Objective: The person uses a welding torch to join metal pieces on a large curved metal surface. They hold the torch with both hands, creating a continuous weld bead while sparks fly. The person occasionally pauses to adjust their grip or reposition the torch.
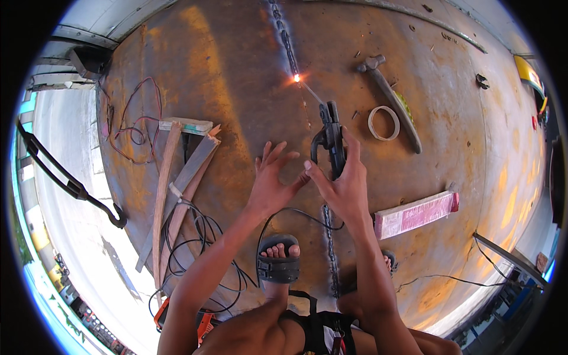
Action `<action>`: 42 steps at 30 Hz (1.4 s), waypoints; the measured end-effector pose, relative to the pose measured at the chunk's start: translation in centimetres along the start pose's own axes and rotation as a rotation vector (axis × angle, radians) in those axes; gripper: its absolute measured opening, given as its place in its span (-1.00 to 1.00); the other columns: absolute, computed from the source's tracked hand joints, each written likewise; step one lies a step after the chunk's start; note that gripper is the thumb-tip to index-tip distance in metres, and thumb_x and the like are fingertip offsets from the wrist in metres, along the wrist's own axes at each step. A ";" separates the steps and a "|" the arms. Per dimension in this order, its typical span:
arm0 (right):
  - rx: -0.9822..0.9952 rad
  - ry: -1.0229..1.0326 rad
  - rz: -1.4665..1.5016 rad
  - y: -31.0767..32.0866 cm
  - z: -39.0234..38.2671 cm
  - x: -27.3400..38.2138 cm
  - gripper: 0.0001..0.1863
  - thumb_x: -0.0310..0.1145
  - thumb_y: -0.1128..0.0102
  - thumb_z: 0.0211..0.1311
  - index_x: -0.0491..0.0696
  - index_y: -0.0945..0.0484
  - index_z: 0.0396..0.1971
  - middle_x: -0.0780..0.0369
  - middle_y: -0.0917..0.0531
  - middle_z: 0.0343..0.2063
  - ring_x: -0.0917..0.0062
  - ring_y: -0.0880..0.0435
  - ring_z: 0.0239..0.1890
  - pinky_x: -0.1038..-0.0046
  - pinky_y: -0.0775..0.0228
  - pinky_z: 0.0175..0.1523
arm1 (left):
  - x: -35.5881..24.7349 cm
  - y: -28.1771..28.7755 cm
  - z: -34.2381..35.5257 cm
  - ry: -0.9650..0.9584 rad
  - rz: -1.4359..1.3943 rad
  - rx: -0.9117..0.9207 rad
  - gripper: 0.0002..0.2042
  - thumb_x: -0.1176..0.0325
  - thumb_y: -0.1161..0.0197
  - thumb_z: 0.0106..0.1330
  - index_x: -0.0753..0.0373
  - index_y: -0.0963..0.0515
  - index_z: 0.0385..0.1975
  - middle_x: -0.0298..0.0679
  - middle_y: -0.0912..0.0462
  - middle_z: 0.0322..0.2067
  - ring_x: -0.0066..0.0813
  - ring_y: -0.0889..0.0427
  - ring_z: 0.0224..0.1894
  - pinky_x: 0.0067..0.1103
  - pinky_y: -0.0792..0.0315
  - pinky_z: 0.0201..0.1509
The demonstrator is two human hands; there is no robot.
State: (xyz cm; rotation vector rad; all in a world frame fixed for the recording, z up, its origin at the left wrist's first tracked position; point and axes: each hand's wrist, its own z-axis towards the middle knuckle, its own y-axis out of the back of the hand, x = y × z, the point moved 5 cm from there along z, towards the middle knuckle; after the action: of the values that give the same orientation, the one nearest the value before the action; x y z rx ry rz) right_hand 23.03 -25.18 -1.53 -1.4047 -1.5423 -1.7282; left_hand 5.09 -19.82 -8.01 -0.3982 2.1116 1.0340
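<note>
Two hands worked over a rusty steel plate (225, 89). The right hand (343, 186) clenched a black electrode holder (330, 139), whose rod (310, 92) sparked at the weld seam (287, 41). The left hand (271, 177) spread open with its fingers released, touching the right thumb. A long pink and white package (414, 214) lay flat to the right, near a tape ring (383, 123) and hammer (387, 94). Wooden slats (177, 183) lay to the left.
</note>
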 end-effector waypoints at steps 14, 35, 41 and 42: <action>-0.037 0.060 -0.032 -0.6 0.4 -0.7 -0.02 -0.05 -0.63 0.36 -0.23 -0.23 0.53 0.14 -0.72 -0.22 0.51 -0.62 -0.39 0.36 -0.50 -0.24 | 0.1 0.3 0.2 -0.008 -0.066 0.023 -0.30 -0.19 -0.48 0.44 0.23 -0.64 0.38 0.03 -0.31 0.65 0.17 0.07 0.78 0.14 0.19 0.78; -0.077 0.102 -0.029 -0.6 0.3 -0.6 -0.02 -0.13 -0.66 0.33 -0.19 -0.23 0.54 0.22 -0.66 -0.35 0.56 -0.55 -0.49 0.39 -0.45 -0.33 | 0.0 0.3 0.2 0.016 -0.079 0.026 -0.28 -0.16 -0.54 0.40 0.29 -0.65 0.35 0.04 -0.31 0.64 0.15 0.08 0.79 0.12 0.20 0.79; -0.020 -0.128 0.079 0.2 -1.6 0.1 -0.01 -0.22 -0.62 0.32 -0.27 -0.16 0.55 -0.13 -0.78 0.07 0.02 -0.85 0.10 0.17 -0.63 0.21 | -0.3 0.2 -0.3 -0.001 0.006 0.019 -0.25 -0.18 -0.60 0.32 0.20 -0.64 0.37 0.00 -0.29 0.65 0.18 0.06 0.78 0.11 0.15 0.79; -0.017 -0.131 0.083 0.3 -1.8 0.0 -0.01 -0.22 -0.62 0.32 -0.28 -0.16 0.54 -0.13 -0.77 0.07 0.01 -0.84 0.11 0.17 -0.63 0.21 | -0.4 0.2 -0.4 -0.009 0.016 0.018 -0.25 -0.18 -0.60 0.32 0.20 -0.64 0.38 -0.01 -0.29 0.65 0.18 0.06 0.78 0.11 0.16 0.79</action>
State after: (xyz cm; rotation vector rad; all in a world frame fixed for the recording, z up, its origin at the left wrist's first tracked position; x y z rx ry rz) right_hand 22.56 -26.89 -1.14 -1.5954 -1.5166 -1.6328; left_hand 5.12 -20.02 -7.47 -0.3677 2.1182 1.0237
